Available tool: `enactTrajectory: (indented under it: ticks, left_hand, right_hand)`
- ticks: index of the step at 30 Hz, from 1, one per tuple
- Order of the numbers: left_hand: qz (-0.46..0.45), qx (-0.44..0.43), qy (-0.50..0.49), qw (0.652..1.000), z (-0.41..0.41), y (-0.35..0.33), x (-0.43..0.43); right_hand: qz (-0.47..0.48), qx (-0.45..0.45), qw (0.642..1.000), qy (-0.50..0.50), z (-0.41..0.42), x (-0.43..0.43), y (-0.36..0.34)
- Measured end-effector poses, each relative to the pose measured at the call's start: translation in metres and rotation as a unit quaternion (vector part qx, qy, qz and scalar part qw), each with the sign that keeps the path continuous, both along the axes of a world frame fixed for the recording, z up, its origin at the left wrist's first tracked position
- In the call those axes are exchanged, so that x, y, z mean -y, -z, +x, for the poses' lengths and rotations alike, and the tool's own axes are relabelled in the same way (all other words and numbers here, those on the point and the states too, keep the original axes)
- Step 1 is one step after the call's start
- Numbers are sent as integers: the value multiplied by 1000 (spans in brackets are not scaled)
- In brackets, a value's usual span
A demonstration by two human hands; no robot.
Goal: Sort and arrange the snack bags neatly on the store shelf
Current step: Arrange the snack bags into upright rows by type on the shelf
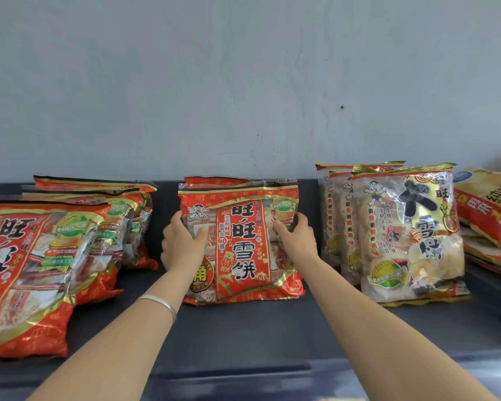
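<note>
A red snack bag [243, 244] with gold trim stands upright in the middle of the dark shelf [243, 325], with another red bag just behind it. My left hand [181, 241] grips its left edge and my right hand [297, 235] grips its right edge. A silver bangle circles my left wrist. To the left, a row of the same red bags [41, 256] leans one behind another. To the right stand three clear-and-gold snack bags [405, 233], upright and overlapping.
At the far right, a pile of yellow-and-red bags [492, 209] lies flat. A grey wall [243, 82] backs the shelf. The shelf's front lip [243, 371] runs along the bottom, with bare shelf surface in front of the middle bag.
</note>
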State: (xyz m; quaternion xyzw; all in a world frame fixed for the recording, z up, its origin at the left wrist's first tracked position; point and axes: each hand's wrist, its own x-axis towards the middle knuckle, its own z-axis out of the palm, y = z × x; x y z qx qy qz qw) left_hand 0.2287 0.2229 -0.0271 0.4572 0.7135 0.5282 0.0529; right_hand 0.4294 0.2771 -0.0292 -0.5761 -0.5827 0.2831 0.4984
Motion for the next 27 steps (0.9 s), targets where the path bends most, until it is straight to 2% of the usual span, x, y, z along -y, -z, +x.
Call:
enactTrajectory:
  ticks: [3, 7, 10, 16, 22, 27]
  left_hand:
    - [22, -167, -4, 986, 15, -2, 23]
    - [38, -243, 94, 965, 40, 3, 37]
    - [51, -268, 158, 949, 66, 11, 39]
    - [79, -256, 227, 936, 125, 8, 48]
    - [68, -317, 259, 910, 182, -1, 52]
    - [65, -349, 286, 890, 264, -6, 51]
  right_hand:
    - [40, 104, 993, 33, 9, 28, 0]
    - [77, 268, 959, 51, 30, 67, 5]
    - [86, 364, 925, 65, 52, 91, 8]
    - [93, 433, 892, 84, 104, 114, 2]
    - [117, 485, 863, 83, 162, 123, -10]
    - [137, 519, 838, 98, 245, 136, -22]
